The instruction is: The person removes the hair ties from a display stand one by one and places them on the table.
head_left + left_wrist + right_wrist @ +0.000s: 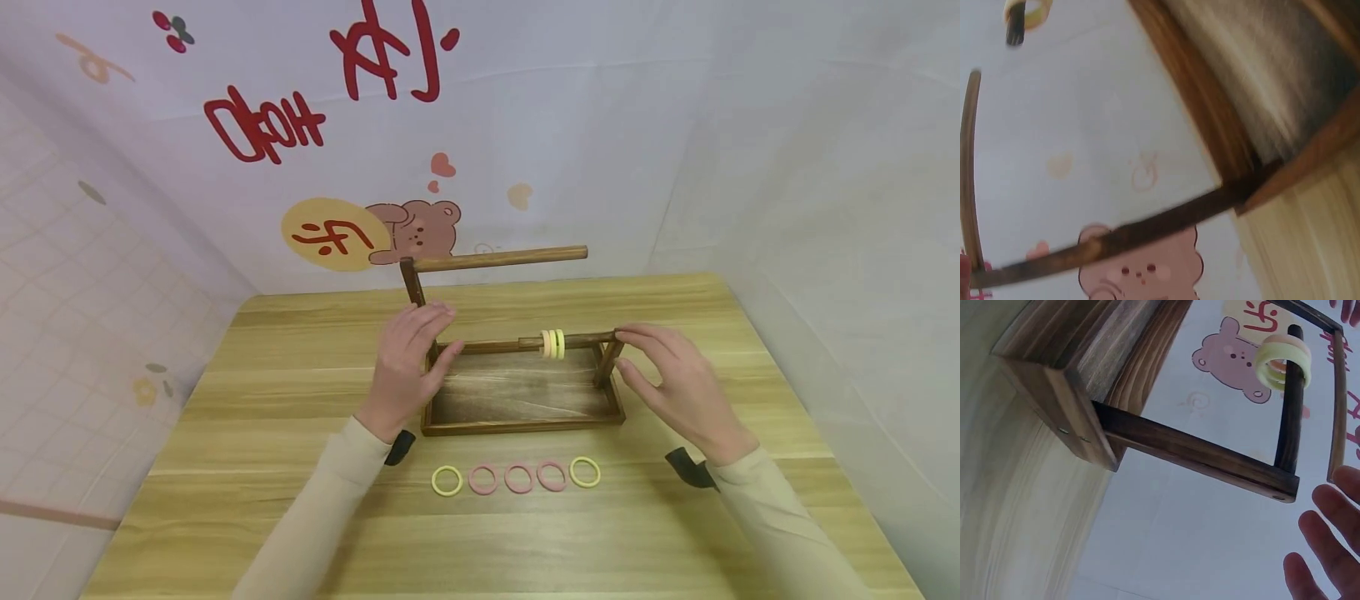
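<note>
A dark wooden stand has a shallow tray base (pixel 525 428), a tall left post (pixel 412 283) and a shorter right post (pixel 606 367). A bar (pixel 502 257) extends right from the tall post, and a lower bar (pixel 1292 419) points inward from the short one. Pale yellow and peach rings (pixel 553 344) hang together on the lower bar. My left hand (pixel 405 367) is beside the tall post, fingers loosely bent; contact cannot be told. Near the short post's top, my right hand (pixel 678 387) has spread fingers that appear apart from the wood in the right wrist view.
In front of the tray lies a row of separate rings: a yellow ring (pixel 447 495) at the left end, pink rings (pixel 519 492) between, another yellow ring (pixel 585 486) at the right. The wooden table (pixel 300 517) meets a printed cloth backdrop (pixel 600 167) behind.
</note>
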`<state>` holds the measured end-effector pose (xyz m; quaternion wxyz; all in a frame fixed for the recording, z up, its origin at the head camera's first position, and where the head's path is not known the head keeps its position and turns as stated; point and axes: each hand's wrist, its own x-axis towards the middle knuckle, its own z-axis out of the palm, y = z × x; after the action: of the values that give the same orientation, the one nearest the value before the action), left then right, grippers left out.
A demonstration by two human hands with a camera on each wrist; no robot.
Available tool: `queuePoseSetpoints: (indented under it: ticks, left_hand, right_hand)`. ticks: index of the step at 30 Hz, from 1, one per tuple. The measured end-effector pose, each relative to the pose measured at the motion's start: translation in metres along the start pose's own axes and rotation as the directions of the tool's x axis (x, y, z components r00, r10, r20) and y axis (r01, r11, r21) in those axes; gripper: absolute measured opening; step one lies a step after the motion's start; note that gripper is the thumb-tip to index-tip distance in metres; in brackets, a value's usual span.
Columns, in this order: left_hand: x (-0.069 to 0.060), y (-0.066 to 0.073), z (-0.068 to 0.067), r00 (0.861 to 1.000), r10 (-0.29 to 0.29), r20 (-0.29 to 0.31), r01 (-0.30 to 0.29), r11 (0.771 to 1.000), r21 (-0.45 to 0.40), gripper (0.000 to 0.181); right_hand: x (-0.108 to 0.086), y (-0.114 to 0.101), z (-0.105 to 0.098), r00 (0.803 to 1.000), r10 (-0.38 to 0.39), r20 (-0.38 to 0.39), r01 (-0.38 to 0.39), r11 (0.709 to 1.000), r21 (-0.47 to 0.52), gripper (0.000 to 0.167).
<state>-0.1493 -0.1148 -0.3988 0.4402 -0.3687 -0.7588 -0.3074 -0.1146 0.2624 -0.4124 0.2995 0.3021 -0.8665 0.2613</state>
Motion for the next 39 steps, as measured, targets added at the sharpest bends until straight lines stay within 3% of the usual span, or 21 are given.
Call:
queuePoseSetpoints:
  ticks: [4,8,12,18,20,23,26,28,30,36,39]
  left_hand:
    - [-0.003,0.008,0.01,0.995,0.023,0.092,-0.022,1.0,-0.02,0.041]
    - [-0.003,0.015,0.019,0.978,0.033,0.208,-0.026,0.999,-0.033,0.045]
    - [-0.002,0.021,0.027,0.942,0.028,0.334,-0.024,1.0,-0.016,0.056]
    - [0.0,0.025,0.038,0.859,-0.041,0.51,0.051,0.999,-0.004,0.074]
    - [0.002,0.025,0.041,0.839,-0.053,0.542,0.072,0.997,-0.013,0.075]
    - [0.003,0.025,0.046,0.823,-0.064,0.564,0.097,0.995,-0.029,0.076]
    - [0.004,0.024,0.052,0.812,-0.1,0.576,0.161,0.985,-0.056,0.078]
    - [0.005,0.025,0.055,0.794,-0.144,0.59,0.234,0.969,-0.078,0.079]
    - [0.006,0.026,0.057,0.766,-0.199,0.611,0.323,0.941,-0.098,0.081]
    - [0.008,0.031,0.065,0.658,-0.357,0.663,0.565,0.816,-0.121,0.081]
    - [0.008,0.032,0.07,0.624,-0.399,0.672,0.631,0.764,-0.133,0.079]
  right_hand:
    - [-0.001,0.004,0.003,0.997,0.036,0.071,-0.032,0.998,-0.048,0.05]
    - [-0.002,0.008,0.005,0.989,0.067,0.129,-0.057,0.995,-0.081,0.056]
    - [-0.003,0.009,0.006,0.979,0.099,0.178,-0.083,0.992,-0.098,0.061]
    - [-0.003,0.008,0.006,0.968,0.11,0.224,-0.087,0.99,-0.111,0.064]
    - [-0.003,0.008,0.006,0.968,0.103,0.229,-0.078,0.99,-0.116,0.064]
    - [-0.004,0.009,0.007,0.969,0.094,0.229,-0.068,0.99,-0.122,0.064]
    - [-0.004,0.01,0.007,0.969,0.093,0.228,-0.066,0.99,-0.124,0.064]
    - [-0.004,0.01,0.007,0.969,0.095,0.23,-0.067,0.99,-0.125,0.064]
    - [-0.004,0.009,0.007,0.968,0.095,0.23,-0.068,0.99,-0.123,0.064]
    - [-0.004,0.009,0.008,0.971,0.083,0.225,-0.058,0.992,-0.116,0.064]
    - [-0.005,0.009,0.008,0.971,0.083,0.223,-0.058,0.991,-0.119,0.064]
